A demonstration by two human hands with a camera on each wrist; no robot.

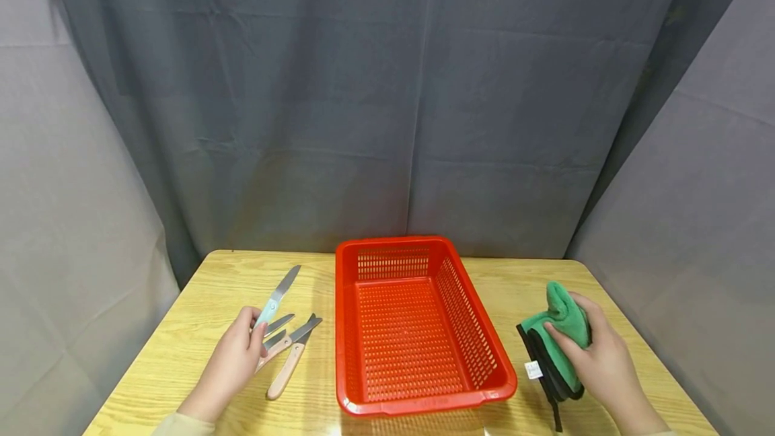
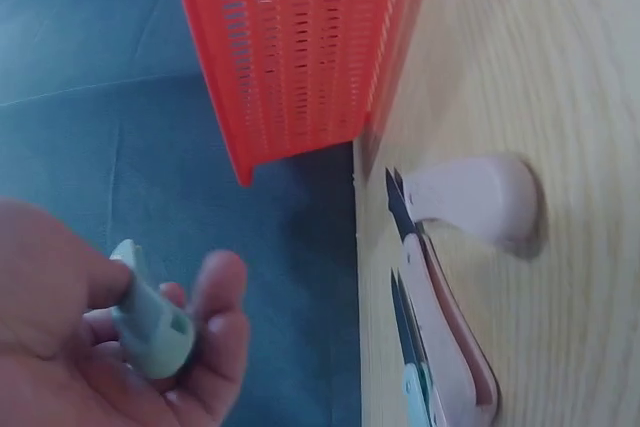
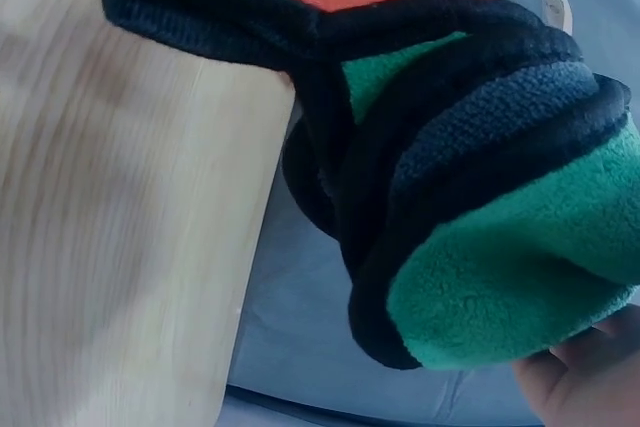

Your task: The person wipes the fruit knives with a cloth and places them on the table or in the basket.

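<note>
A pale blue-handled knife was found held in the left hand, raised above the table; its handle was pinched between the thumb and curled fingers, and its blade was pointed away from the person. Below and just beside this hand, several other knives were seen lying crossed on the wood, mostly with pale pink handles; one pale blue handle was noted among them in the left wrist view. A green cloth with black edging was held folded in the right hand, pinched between thumb and fingers, its black loop left hanging below. Whether the table was touched by the cloth could not be told. Between the two hands, a red basket with slotted walls was placed upright. Behind the table, a grey curtain was hung.
</note>
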